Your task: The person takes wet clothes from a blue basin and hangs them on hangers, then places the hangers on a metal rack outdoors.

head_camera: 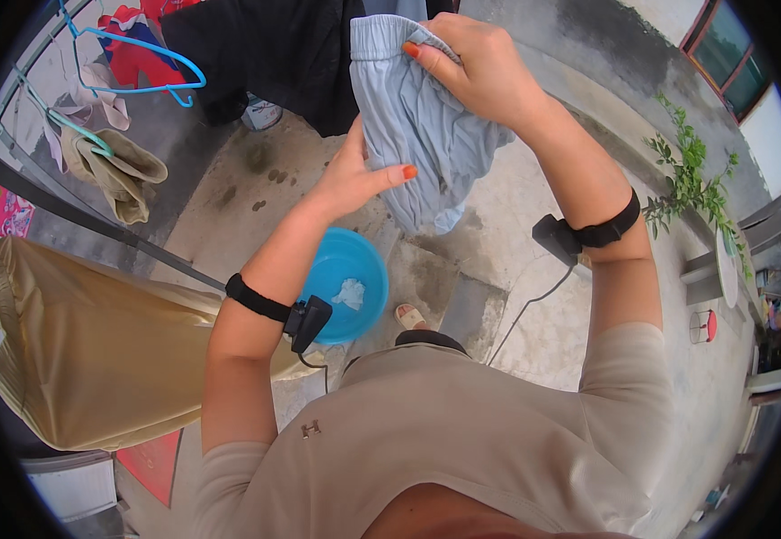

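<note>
Light-blue cloth bottoms with a gathered elastic waistband (424,135) hang bunched in front of me at the top middle. My right hand (478,64) grips them at the waistband's right end, thumb on the near side. Lower down, my left hand (367,172) holds their left side, its thumb across the front and its fingers hidden behind the cloth. Beyond them hangs a black garment (276,60). Below my left hand, a blue plastic basin (380,296) stands on the ground with a small pale cloth (349,294) in it.
At left, a metal rack bar (104,226) carries tan trousers (94,343), an empty blue hanger (141,47) and a khaki garment (117,168) on a green hanger. A bucket (262,113) stands behind. To the right are a leafy plant (690,162) and a red-topped stool (711,326).
</note>
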Demonstrator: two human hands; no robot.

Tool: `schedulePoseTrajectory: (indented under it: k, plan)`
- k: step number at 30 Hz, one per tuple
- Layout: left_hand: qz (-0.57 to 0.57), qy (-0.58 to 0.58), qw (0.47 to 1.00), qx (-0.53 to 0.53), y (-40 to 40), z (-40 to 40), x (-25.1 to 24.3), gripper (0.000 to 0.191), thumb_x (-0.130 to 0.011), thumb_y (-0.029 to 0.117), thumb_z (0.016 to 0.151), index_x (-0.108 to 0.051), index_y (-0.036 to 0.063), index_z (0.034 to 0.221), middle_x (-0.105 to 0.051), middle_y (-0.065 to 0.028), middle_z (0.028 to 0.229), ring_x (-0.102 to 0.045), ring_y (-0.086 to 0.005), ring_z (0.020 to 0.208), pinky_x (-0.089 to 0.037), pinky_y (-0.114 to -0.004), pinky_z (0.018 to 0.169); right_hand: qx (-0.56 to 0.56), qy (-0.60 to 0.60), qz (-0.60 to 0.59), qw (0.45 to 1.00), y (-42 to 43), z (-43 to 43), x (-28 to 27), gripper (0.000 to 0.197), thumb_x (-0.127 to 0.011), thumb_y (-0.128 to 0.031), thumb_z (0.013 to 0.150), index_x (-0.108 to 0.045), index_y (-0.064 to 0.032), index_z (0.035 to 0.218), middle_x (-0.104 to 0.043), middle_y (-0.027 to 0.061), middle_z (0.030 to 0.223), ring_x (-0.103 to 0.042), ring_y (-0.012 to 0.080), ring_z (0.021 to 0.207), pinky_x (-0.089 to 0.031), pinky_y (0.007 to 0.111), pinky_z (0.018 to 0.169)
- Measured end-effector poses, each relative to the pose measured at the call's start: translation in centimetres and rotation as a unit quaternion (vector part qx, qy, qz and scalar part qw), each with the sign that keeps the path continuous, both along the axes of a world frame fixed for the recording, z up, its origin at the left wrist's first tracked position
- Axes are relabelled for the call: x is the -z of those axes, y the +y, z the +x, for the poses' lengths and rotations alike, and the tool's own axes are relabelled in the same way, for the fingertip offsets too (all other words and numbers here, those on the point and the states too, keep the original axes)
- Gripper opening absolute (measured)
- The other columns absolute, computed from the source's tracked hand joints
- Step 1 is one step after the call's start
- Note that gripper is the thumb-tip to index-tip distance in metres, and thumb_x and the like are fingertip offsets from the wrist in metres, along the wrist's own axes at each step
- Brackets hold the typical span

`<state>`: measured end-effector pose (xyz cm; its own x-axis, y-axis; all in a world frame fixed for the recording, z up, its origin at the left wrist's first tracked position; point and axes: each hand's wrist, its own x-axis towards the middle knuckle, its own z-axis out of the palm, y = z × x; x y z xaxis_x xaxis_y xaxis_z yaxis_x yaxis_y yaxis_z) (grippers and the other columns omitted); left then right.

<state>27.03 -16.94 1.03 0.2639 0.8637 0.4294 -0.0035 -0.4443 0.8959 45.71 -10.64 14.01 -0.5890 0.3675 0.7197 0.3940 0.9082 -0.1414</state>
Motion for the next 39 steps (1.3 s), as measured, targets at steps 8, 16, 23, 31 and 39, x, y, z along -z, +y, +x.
schedulePoseTrajectory:
  k: [8, 16, 23, 31, 39]
  plan:
    - [-0.013, -0.151, 0.974, -0.17, 0.9, -1.9, -8.1, 0.034, -0.058, 0.024, 0.091, -0.06, -0.0015, 0.113, -0.064, -0.0072, 0.108, -0.057, -0.0141, 0.096, -0.044, -0.028, 0.084, 0.016, -0.057, 0.056, 0.997, -2.0, -0.3, -4.5, 0.044, -0.072, -0.021, 0.074, -0.056, -0.0042, 0.111, -0.057, 0.0182, 0.106, -0.056, 0.0371, 0.096, -0.046, 0.04, 0.084]
    - [-0.03, -0.12, 0.987, -0.1, -3.6, -1.7, -8.1, 0.027, -0.055, 0.016, 0.087, -0.06, -0.0015, 0.107, -0.063, -0.0061, 0.098, -0.057, -0.0132, 0.088, -0.043, -0.028, 0.08, 0.132, 0.029, -0.07, 0.988, -2.7, 1.3, 0.4, 0.028, -0.056, -0.004, 0.082, -0.059, -0.0054, 0.11, -0.066, 0.0132, 0.096, -0.063, 0.0265, 0.087, -0.05, 0.034, 0.077]
    - [-0.195, -0.218, 0.956, -0.032, -3.3, -7.9, -7.5, 0.042, -0.046, 0.033, 0.093, -0.054, 0.0028, 0.121, -0.055, -0.0122, 0.125, -0.057, -0.0201, 0.105, -0.044, -0.035, 0.093, -0.143, 0.285, -0.5, 0.805, -2.3, -1.8, -1.0, 0.029, -0.05, -0.001, 0.081, -0.059, 0.0014, 0.108, -0.064, 0.0054, 0.094, -0.061, 0.0142, 0.084, -0.05, 0.03, 0.076]
    - [-0.24, 0.006, 0.968, -0.072, -3.6, -6.4, -6.2, 0.039, -0.048, 0.02, 0.094, -0.049, 0.0032, 0.129, -0.055, -0.0119, 0.124, -0.057, -0.0171, 0.102, -0.046, -0.029, 0.086, -0.116, -0.023, -0.363, 0.924, -4.9, -4.7, -6.3, 0.023, -0.064, -0.022, 0.065, -0.069, -0.0019, 0.073, -0.062, 0.0067, 0.07, -0.055, 0.0141, 0.065, -0.046, 0.027, 0.064]
    - [-0.105, -0.053, 0.989, -0.085, -7.3, -4.0, -7.8, 0.036, -0.057, 0.031, 0.092, -0.058, 0.0005, 0.11, -0.063, -0.0042, 0.101, -0.057, -0.011, 0.092, -0.044, -0.026, 0.079, -0.033, -0.199, -0.256, 0.945, -7.6, -6.9, -6.7, 0.028, -0.061, -0.02, 0.069, -0.068, 0.0012, 0.086, -0.064, 0.0111, 0.075, -0.06, 0.0184, 0.07, -0.048, 0.029, 0.07]
